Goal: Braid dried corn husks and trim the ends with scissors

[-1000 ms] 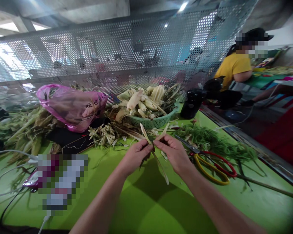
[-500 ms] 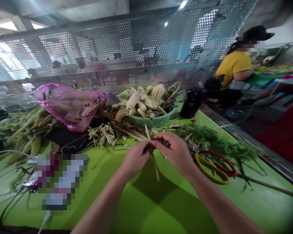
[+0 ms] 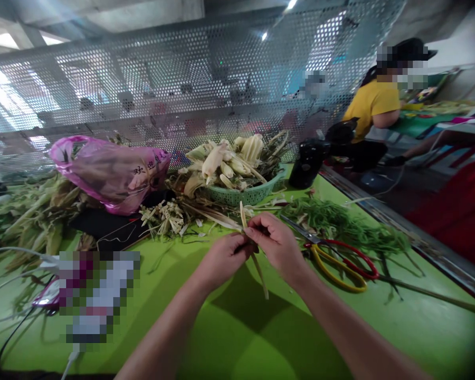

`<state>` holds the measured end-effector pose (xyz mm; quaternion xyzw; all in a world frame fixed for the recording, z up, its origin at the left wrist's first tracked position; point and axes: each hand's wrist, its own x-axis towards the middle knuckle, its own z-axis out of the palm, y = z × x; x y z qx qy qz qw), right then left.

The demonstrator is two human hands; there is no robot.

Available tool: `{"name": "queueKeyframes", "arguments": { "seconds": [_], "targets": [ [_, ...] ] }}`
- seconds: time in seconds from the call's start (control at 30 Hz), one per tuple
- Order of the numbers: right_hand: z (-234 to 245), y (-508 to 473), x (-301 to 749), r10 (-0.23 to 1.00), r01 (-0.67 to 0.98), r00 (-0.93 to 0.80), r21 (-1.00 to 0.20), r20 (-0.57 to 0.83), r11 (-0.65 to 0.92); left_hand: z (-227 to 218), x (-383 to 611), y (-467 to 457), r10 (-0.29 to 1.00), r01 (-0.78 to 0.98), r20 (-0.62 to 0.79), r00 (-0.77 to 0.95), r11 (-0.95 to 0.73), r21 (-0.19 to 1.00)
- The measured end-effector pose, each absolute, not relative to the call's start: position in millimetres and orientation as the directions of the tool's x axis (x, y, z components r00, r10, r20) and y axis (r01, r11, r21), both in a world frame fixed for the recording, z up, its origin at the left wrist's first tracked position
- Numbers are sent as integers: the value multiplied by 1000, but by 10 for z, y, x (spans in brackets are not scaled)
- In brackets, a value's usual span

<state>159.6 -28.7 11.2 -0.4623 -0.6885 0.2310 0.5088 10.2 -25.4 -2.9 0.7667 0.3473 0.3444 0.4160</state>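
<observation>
Surface: smooth, bright green tabletop [image 3: 257, 353] under the fingers. Left to right: heaped pale-green leafy husks [image 3: 35, 211] far left of the fingers; translucent pink plastic bag [image 3: 111, 174] beyond them, to the left; perforated grey metal screen [image 3: 150, 79] behind; mint-green openwork plastic basket [image 3: 241, 196] of pale husks just beyond the fingertips; steel scissors with red and yellow handles [image 3: 314, 240] right of them; person in yellow shirt [image 3: 374, 105] seated far right.

Versus 1.0 s ago: two pale ends splay in a V above the fingers then; one stands there now, and the hands sit closer.

Left hand [image 3: 225, 258]: fingers closed on the narrow, pale, flat plant strip [image 3: 260, 274]. Right hand [image 3: 277, 240]: thumb and fingertips pinch it too. Strip projects above and hangs below the fingers; middle hidden.
</observation>
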Motion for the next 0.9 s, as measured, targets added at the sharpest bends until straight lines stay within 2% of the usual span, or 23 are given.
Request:
{"name": "queueKeyframes", "arguments": {
  "seconds": [0.13, 0.23, 0.3, 0.4, 0.6, 0.73, 0.9],
  "targets": [
    [155, -267, 1657, 846, 464, -75, -733, 528, 498, 2, 116, -251, 877, 166, 248, 412, -340, 926],
    [195, -239, 1726, 841, 531, -102, -686, 531, 497, 21, 101, -237, 949, 81, 143, 281, -172, 982],
    [197, -220, 1762, 853, 566, -130, -668, 506, 483, 33, 80, -228, 957, -36, 83, 277, -76, 996],
    [181, -201, 1781, 852, 603, -179, -630, 492, 490, 51, 51, -225, 953, -145, 65, 298, -22, 989],
    [182, -184, 1764, 867, 597, -233, -640, 440, 485, 45, 13, -228, 949, -134, -31, 314, 77, 988],
    [156, -158, 1772, 855, 584, -231, -636, 465, 504, 28, -2, -220, 941, -69, 9, 337, 15, 998],
    [148, -169, 1777, 825, 657, -221, -546, 520, 520, 34, -4, -224, 931, 9, 29, 363, -34, 999]
  ]
}}
